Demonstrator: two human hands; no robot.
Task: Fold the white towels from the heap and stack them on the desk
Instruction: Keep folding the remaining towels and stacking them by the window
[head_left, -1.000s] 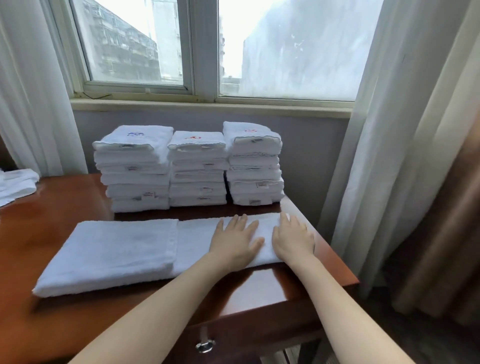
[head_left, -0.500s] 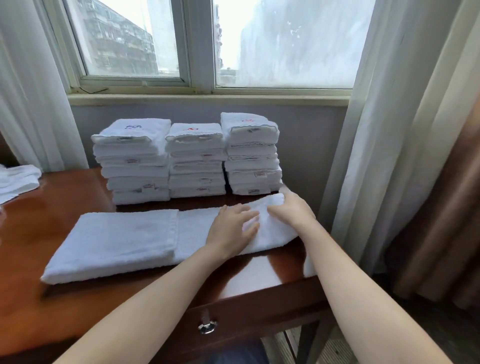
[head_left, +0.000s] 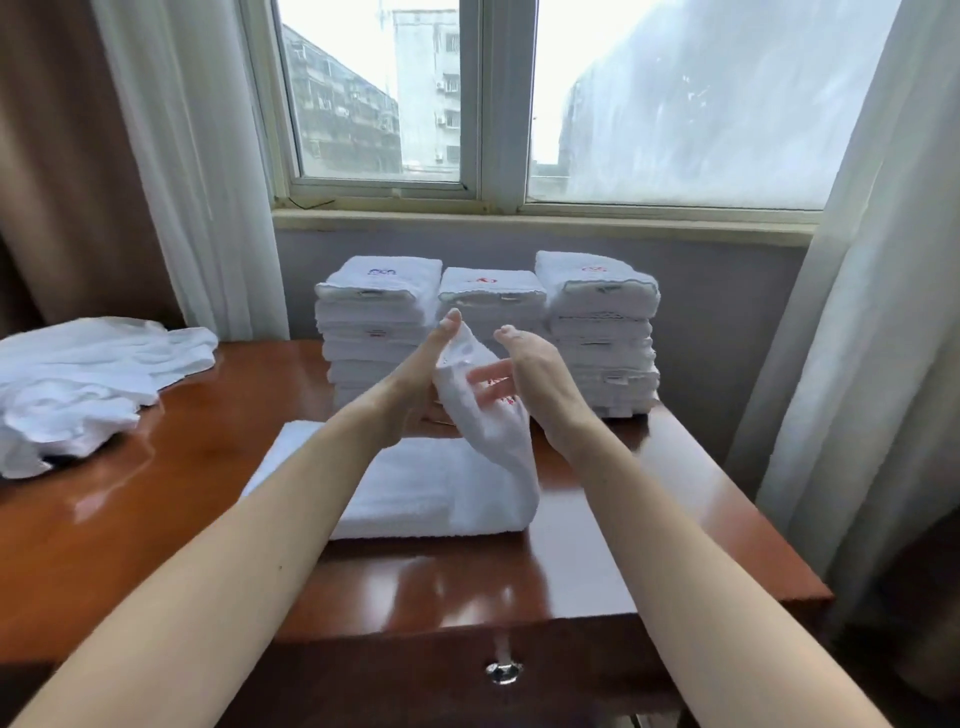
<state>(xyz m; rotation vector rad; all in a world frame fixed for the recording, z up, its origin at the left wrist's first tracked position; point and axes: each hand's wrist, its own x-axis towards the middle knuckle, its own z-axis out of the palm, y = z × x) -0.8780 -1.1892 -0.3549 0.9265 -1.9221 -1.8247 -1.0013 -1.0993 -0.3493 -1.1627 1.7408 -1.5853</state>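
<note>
Head view: a second ago both palms were flat on the towel's (head_left: 415, 483) right end. Now that end is up off the desk (head_left: 182, 467), above the flat half. The right hand (head_left: 530, 374) curls its fingers round the raised cloth. The left hand (head_left: 415, 374) backs it with straight fingers; its thumb is hidden, so I can't tell if it grips. Likely the last fold, then onto the stacks (head_left: 597, 332) behind. The heap (head_left: 88, 379) waits at far left.

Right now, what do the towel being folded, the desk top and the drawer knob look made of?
Towel: white terry cotton by its look, matte, with a fuzzy pile. Desk top: reddish-brown wood or veneer, glossy lacquer; it shows sharp reflections. Drawer knob: probably polished metal, silvery with bright glints.
</note>
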